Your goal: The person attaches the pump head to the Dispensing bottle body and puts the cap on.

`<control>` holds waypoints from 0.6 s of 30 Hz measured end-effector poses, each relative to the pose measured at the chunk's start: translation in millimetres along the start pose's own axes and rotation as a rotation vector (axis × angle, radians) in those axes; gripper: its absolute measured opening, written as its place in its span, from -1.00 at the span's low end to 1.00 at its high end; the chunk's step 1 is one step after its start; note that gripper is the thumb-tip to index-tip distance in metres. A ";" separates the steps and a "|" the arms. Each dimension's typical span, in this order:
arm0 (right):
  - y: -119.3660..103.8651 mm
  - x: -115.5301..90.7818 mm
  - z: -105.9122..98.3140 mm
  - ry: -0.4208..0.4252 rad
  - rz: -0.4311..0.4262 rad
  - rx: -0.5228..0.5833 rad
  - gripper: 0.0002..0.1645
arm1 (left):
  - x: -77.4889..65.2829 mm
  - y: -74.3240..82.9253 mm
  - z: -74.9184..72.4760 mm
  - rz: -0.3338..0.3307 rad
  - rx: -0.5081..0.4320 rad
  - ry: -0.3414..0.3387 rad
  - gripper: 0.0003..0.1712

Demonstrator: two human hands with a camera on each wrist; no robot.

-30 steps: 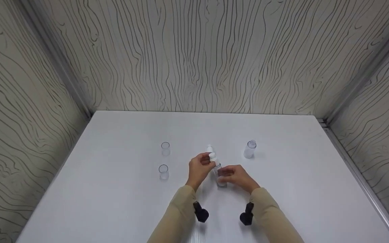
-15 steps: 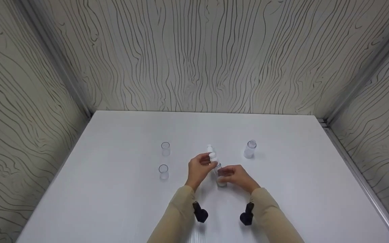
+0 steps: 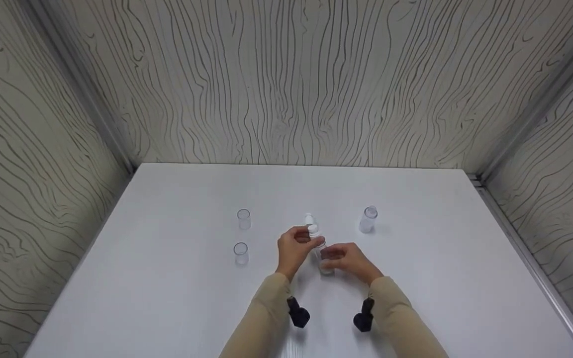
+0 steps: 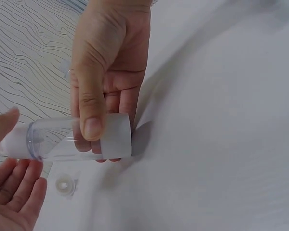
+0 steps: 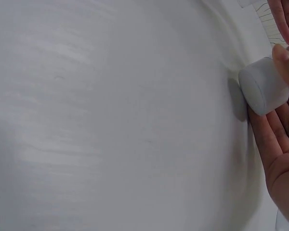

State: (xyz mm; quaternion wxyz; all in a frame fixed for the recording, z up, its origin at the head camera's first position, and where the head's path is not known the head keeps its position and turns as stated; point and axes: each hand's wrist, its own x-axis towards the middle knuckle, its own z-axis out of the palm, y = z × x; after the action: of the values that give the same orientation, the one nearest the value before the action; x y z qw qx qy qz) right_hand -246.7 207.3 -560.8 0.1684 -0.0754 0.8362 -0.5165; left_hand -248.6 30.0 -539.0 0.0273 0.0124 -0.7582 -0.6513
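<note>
My left hand (image 3: 294, 252) grips the white pump head (image 3: 314, 229) of a small clear pump bottle (image 4: 60, 139), its thumb lying across the white part. Lower down, my right hand (image 3: 348, 259) holds the same bottle between thumb and fingers, around its white base (image 5: 264, 86). The bottle leans, its top away from the person and its base just over the table. In the left wrist view, the left hand (image 4: 17, 202) is partly cut off at the edge, and the right hand (image 4: 108, 62) reaches in from above. Fingers partly cover the bottle.
Another white pump head (image 3: 309, 219) is on the white table (image 3: 167, 278) just beyond the left hand. Two clear cup-shaped covers stand at left, a far cover (image 3: 244, 220) and a nearer cover (image 3: 240, 253). A clear bottle (image 3: 367, 221) stands at right. Wood-patterned walls surround the table.
The left thumb has slid a little to the right across the bottle's white top, and the left wrist has shifted slightly right. My right hand and the bottle stay almost still.
</note>
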 end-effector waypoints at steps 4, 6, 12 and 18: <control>2.3 1.1 -0.6 -0.005 -0.005 0.015 -0.42 | 1.8 -0.8 0.9 0.009 -0.002 0.028 -0.52; 3.1 1.5 -0.9 -0.007 -0.008 0.025 -0.41 | 2.1 -0.9 1.1 0.010 -0.003 0.035 -0.53; 3.4 2.0 -0.7 -0.007 -0.010 0.026 -0.42 | 3.1 -1.8 0.6 0.023 -0.007 0.039 -0.57; 1.1 -0.1 -0.2 -0.010 -0.023 0.030 -0.43 | 3.8 -2.1 0.2 0.014 -0.016 0.019 -0.59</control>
State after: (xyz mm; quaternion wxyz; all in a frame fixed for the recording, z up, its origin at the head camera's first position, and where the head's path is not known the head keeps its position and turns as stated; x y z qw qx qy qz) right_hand -246.5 208.0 -561.7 0.1676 -0.0851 0.8265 -0.5306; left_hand -252.4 29.6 -541.0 0.0391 0.0129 -0.7528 -0.6569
